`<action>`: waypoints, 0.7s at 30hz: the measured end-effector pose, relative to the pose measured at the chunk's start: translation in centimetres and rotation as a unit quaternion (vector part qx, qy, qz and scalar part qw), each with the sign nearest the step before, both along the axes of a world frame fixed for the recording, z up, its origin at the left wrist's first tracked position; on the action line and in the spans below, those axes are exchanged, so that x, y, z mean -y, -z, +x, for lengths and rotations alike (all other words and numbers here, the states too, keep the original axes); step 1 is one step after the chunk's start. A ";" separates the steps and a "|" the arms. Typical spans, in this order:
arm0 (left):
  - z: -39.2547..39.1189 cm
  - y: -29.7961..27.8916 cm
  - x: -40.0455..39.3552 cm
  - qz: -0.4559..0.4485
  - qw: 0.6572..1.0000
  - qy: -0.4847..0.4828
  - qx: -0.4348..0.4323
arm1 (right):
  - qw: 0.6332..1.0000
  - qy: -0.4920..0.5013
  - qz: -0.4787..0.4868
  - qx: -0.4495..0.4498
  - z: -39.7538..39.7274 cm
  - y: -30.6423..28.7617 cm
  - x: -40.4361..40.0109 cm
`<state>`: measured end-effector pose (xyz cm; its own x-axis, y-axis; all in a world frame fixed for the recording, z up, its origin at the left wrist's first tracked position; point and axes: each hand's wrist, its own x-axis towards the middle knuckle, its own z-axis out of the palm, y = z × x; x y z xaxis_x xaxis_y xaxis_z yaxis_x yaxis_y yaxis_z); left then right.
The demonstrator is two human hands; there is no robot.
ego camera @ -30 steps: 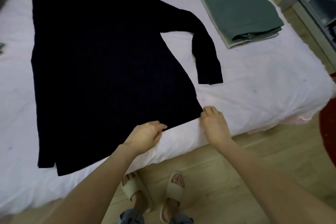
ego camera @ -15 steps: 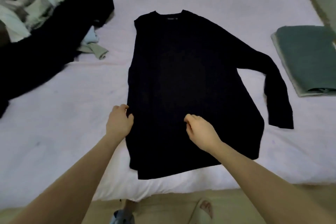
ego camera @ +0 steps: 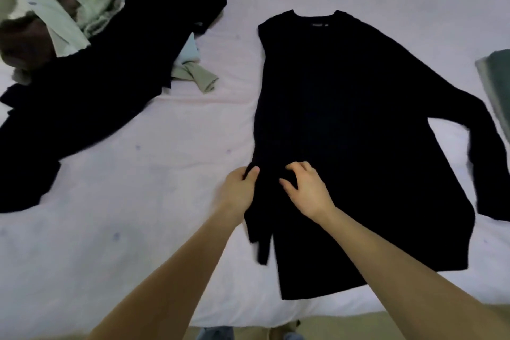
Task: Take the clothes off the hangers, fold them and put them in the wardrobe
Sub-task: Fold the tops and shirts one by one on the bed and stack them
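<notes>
A black long-sleeved top [ego camera: 353, 124] lies flat on the white bed [ego camera: 143, 179], neck away from me, its right sleeve stretched out toward the right edge. My left hand [ego camera: 240, 190] grips the top's left side edge, where the folded-in left sleeve hangs down as a narrow strip. My right hand [ego camera: 306, 190] hovers just right of it over the lower body of the top, fingers curled and holding nothing that I can see.
A heap of unfolded clothes [ego camera: 82, 44], black, pale green and light blue, covers the bed's far left. A folded green garment [ego camera: 496, 83] shows at the right edge. The bed's near edge and the floor [ego camera: 358, 328] run along the bottom.
My view has swung left, bringing the clothes heap into sight. Both hands have left the hem; the left now holds the top's left edge and the right has come close beside it.
</notes>
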<state>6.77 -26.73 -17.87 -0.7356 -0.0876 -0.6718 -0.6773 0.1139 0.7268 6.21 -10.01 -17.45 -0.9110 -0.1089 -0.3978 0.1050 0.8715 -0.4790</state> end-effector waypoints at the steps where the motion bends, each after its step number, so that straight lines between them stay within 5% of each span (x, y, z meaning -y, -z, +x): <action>1: -0.5 -0.8 1.3 0.022 0.998 -0.056 -0.001 | 1.000 0.004 -0.009 -0.022 -0.2 -0.2 0.8; 4: -2.8 -3.3 5.6 0.151 0.969 -0.194 0.024 | 0.996 -0.023 -0.077 -0.044 -2.0 -1.5 4.0; 7: -5.4 -6.2 10.1 0.200 0.962 -0.182 0.036 | 0.991 -0.070 -0.115 0.007 -5.0 -3.5 8.0; 13: -8.0 -7.7 15.7 0.029 0.991 -0.119 -0.056 | 0.988 -0.130 -0.085 -0.003 -12.8 -4.4 15.0; 21: -9.9 -7.8 18.8 -0.149 0.922 -0.229 -0.273 | 0.956 -0.098 -0.275 -0.035 -17.8 -6.7 24.7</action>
